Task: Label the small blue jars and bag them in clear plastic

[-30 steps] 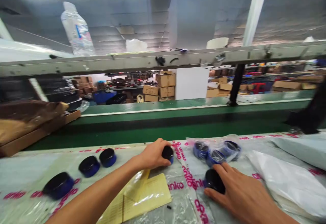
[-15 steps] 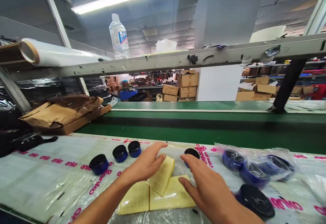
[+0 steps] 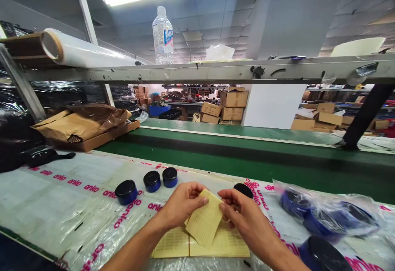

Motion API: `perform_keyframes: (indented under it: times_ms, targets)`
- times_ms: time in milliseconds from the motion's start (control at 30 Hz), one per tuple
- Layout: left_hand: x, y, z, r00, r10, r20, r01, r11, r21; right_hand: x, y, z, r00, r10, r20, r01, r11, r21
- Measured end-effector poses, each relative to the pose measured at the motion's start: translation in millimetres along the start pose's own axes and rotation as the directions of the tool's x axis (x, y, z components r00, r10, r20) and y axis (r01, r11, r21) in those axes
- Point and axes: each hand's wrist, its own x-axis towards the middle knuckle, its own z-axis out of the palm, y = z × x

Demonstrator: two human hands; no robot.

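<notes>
A small yellow printed paper sheet [image 3: 205, 223] is held up at a tilt between my two hands. My left hand [image 3: 184, 201] pinches its upper left edge, thumb on the front face. The thumb and fingers of my right hand [image 3: 239, 211] are closed at its upper right edge. Beneath lie more yellow printed sheets [image 3: 173, 242], partly covered by the raised one and my hands. Round blue containers with black tops stand nearby: one [image 3: 126, 192], a second [image 3: 152, 181] and a third [image 3: 170, 177] to the left, and one [image 3: 243, 189] partly behind my right hand.
Clear plastic bags hold several blue containers [image 3: 324, 221] at the right, with a larger black-topped one [image 3: 324, 254] in front. Behind the table [image 3: 80, 209] runs a green belt [image 3: 216, 156]. An overhead shelf bar [image 3: 200, 72] carries a water bottle [image 3: 163, 36]. A cardboard tray [image 3: 92, 139] sits at left.
Both hands have come together and closed on the yellow sheet, where before they were apart with fingers stretched. The camera view has shifted, moving the surroundings.
</notes>
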Motion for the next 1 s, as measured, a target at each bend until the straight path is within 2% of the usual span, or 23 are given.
perform_keyframes:
  times_ms: [67, 167, 333, 467, 667, 767, 1000]
  targets:
    - [-2.6, 0.6, 5.9, 0.999, -0.026, -0.043, 0.026, 0.999, -0.023, -5.7, -3.3, -2.0, 0.999, -0.039, -0.021, 0.037, 0.996, -0.081]
    - [-6.5, 2.9, 13.2, 0.996, -0.02, -0.085, 0.022, 0.999, 0.027, -9.7, -9.8, -3.9, 0.994, -0.085, -0.071, 0.073, 0.984, -0.164]
    - [-10.1, 5.5, 21.7, 0.996, 0.0, -0.09, 0.009, 0.995, 0.096, -9.2, -20.6, -4.3, 0.999, 0.018, -0.047, -0.018, 1.0, -0.003]
    - [-12.5, 4.4, 27.5, 0.996, 0.032, -0.087, -0.02, 0.991, 0.131, -10.8, -26.0, -5.6, 0.999, 0.047, -0.007, -0.046, 0.997, 0.066]
    - [-14.9, 5.2, 34.0, 0.996, 0.027, -0.09, -0.012, 0.986, 0.165, -14.3, -20.9, -5.9, 0.996, 0.047, -0.072, -0.041, 0.996, 0.08]
    - [-13.7, 5.1, 37.0, 0.996, 0.0, -0.091, 0.013, 0.99, 0.142, -17.3, -19.0, -4.4, 0.992, 0.029, -0.124, -0.026, 0.999, 0.028]
    - [-14.9, -0.4, 41.4, 0.994, -0.042, -0.101, 0.053, 0.993, 0.11, -22.9, -18.0, 0.7, 0.969, -0.158, -0.187, 0.113, 0.966, -0.234]
